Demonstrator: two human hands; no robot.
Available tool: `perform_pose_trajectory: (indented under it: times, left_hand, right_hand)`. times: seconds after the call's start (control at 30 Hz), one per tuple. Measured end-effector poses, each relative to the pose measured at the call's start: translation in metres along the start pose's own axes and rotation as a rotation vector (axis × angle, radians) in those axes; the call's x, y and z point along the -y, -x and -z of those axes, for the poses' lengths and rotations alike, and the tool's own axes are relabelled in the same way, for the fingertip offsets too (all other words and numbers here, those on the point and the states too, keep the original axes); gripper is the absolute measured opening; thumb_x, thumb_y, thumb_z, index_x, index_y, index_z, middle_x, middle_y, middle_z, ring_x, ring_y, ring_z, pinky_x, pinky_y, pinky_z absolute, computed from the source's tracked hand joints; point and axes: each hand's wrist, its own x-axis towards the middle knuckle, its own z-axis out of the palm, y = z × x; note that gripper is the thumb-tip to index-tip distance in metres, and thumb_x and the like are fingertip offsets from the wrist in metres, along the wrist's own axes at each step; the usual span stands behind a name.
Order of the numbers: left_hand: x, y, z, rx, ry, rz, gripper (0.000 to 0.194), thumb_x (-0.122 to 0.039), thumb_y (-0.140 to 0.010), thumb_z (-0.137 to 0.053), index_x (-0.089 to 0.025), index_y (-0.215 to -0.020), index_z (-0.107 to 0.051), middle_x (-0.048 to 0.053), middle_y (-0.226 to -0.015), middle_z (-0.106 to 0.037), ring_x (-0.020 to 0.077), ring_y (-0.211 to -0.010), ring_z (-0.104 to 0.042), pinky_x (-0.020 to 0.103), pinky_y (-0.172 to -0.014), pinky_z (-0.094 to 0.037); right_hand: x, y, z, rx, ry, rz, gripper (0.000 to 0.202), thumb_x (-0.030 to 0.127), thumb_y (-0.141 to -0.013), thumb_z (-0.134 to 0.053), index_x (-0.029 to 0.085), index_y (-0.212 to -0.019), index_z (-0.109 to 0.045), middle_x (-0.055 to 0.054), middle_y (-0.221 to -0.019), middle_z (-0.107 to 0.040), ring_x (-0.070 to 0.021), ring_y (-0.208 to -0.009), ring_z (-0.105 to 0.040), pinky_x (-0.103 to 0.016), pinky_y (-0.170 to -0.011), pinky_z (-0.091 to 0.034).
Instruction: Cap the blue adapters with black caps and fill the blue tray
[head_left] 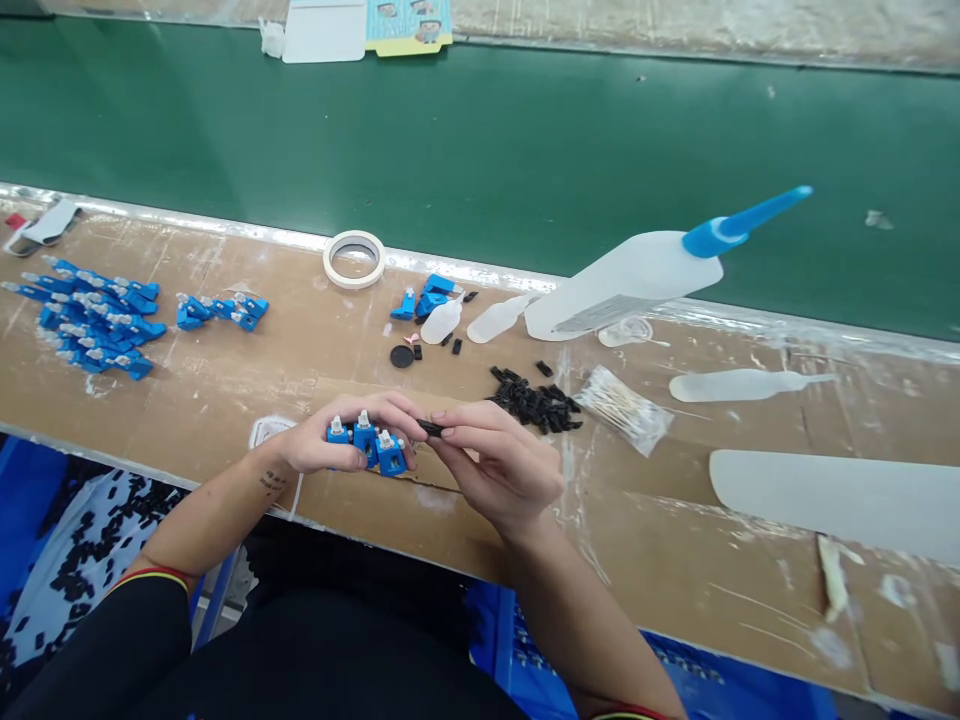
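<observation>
My left hand is closed around several small blue plastic parts with whitish tips, lined up side by side near the front edge of the table. Between the fingertips of my right hand is a small black piece, close to the left fingers; whether it touches a blue part is hard to see. Just beyond the right hand lies a heap of black pieces. A short row of the same blue parts sits at left, with a larger batch of blue parts farther left.
A tape roll lies near the green conveyor belt. White squeeze bottles and a bag of cotton swabs are on the cardboard-covered table. A black disc and loose blue parts lie mid-table. Blue crates stand below.
</observation>
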Motion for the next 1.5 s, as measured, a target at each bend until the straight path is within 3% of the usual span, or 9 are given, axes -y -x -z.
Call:
perform_pose_trajectory:
  times: [0.3,0.5,0.6,0.7,0.83,1.2,1.27,1.4,1.5]
  left_hand:
    - [0.000,-0.001,0.001,0.026,0.055,0.042,0.044,-0.041,-0.078,-0.078,-0.022,-0.117,-0.077,0.017,-0.133,-0.061,0.0310,-0.092,-0.074,0.043,-0.084,-0.062]
    - [0.009,-0.004,0.002,-0.008,0.144,0.030,0.047,-0.030,-0.070,-0.081,-0.020,-0.116,-0.075,0.015,-0.121,-0.068,0.0292,-0.092,-0.075,0.041,-0.084,-0.061]
    - [0.013,-0.006,0.007,-0.233,0.268,-0.032,0.042,-0.018,-0.063,-0.078,-0.018,-0.104,-0.073,0.009,-0.105,-0.071,0.0260,-0.090,-0.074,0.035,-0.078,-0.060]
    - [0.011,-0.009,0.015,-0.491,0.376,-0.102,0.038,-0.012,-0.058,-0.068,-0.017,-0.096,-0.069,0.004,-0.091,-0.070,0.0225,-0.086,-0.073,0.030,-0.073,-0.057]
    - [0.004,-0.011,0.023,-0.657,0.448,-0.127,0.038,-0.012,-0.057,-0.062,-0.017,-0.095,-0.064,0.002,-0.083,-0.068,0.0201,-0.082,-0.072,0.029,-0.072,-0.056]
    - [0.000,-0.011,0.026,-0.724,0.410,-0.138,0.040,-0.013,-0.056,-0.056,-0.018,-0.096,-0.060,0.000,-0.084,-0.064,0.0194,-0.082,-0.072,0.029,-0.070,-0.056]
    - [0.000,-0.011,0.028,-0.738,0.384,-0.139,0.040,-0.013,-0.057,-0.053,-0.018,-0.097,-0.060,0.000,-0.086,-0.064,0.0191,-0.083,-0.072,0.029,-0.070,-0.056]
    - [-0.002,-0.010,0.030,-0.774,0.370,-0.148,0.039,-0.014,-0.059,-0.052,-0.018,-0.097,-0.059,0.001,-0.089,-0.065,0.0193,-0.085,-0.072,0.029,-0.070,-0.057]
    - [-0.003,-0.010,0.029,-0.785,0.374,-0.145,0.039,-0.013,-0.060,-0.052,-0.018,-0.098,-0.059,0.002,-0.090,-0.066,0.0205,-0.089,-0.073,0.030,-0.072,-0.058]
  right_hand:
    - [0.001,0.005,-0.007,0.001,-0.365,-0.309,0.023,0.013,-0.087,-0.075,0.026,-0.106,-0.069,-0.004,-0.095,-0.079,-0.0195,-0.084,-0.076,-0.034,-0.068,-0.064]
    - [-0.004,0.003,-0.001,-0.072,-0.465,-0.372,0.022,0.015,-0.089,-0.075,0.029,-0.105,-0.074,-0.002,-0.092,-0.078,-0.0171,-0.085,-0.074,-0.031,-0.069,-0.062]
    - [-0.001,0.010,0.014,-0.088,-0.360,-0.405,0.030,0.010,-0.085,-0.077,0.032,-0.106,-0.076,-0.001,-0.093,-0.078,-0.0174,-0.087,-0.073,-0.031,-0.072,-0.062]
    - [0.008,0.026,0.026,0.043,-0.209,-0.458,0.034,0.006,-0.084,-0.076,0.031,-0.107,-0.077,-0.002,-0.094,-0.078,-0.0193,-0.086,-0.074,-0.033,-0.070,-0.063]
    - [0.017,0.046,0.031,0.134,-0.071,-0.499,0.035,0.007,-0.086,-0.074,0.031,-0.111,-0.076,-0.004,-0.098,-0.078,-0.0213,-0.088,-0.075,-0.036,-0.073,-0.065]
    - [0.020,0.038,0.023,0.417,0.506,-0.295,0.019,0.010,-0.092,-0.068,0.025,-0.102,-0.073,-0.001,-0.093,-0.080,-0.0169,-0.082,-0.077,-0.028,-0.074,-0.062]
    - [0.016,0.040,0.026,0.406,0.578,-0.289,0.015,0.012,-0.093,-0.066,0.024,-0.098,-0.073,-0.003,-0.092,-0.079,-0.0179,-0.083,-0.076,-0.030,-0.075,-0.061]
    - [0.010,0.051,0.036,0.225,0.649,-0.353,0.009,0.015,-0.092,-0.068,0.022,-0.094,-0.073,-0.004,-0.088,-0.076,-0.0186,-0.078,-0.073,-0.032,-0.071,-0.060]
    - [0.010,0.058,0.037,0.276,0.641,-0.391,0.008,0.018,-0.092,-0.069,0.022,-0.097,-0.074,-0.005,-0.090,-0.074,-0.0190,-0.079,-0.071,-0.033,-0.069,-0.059]
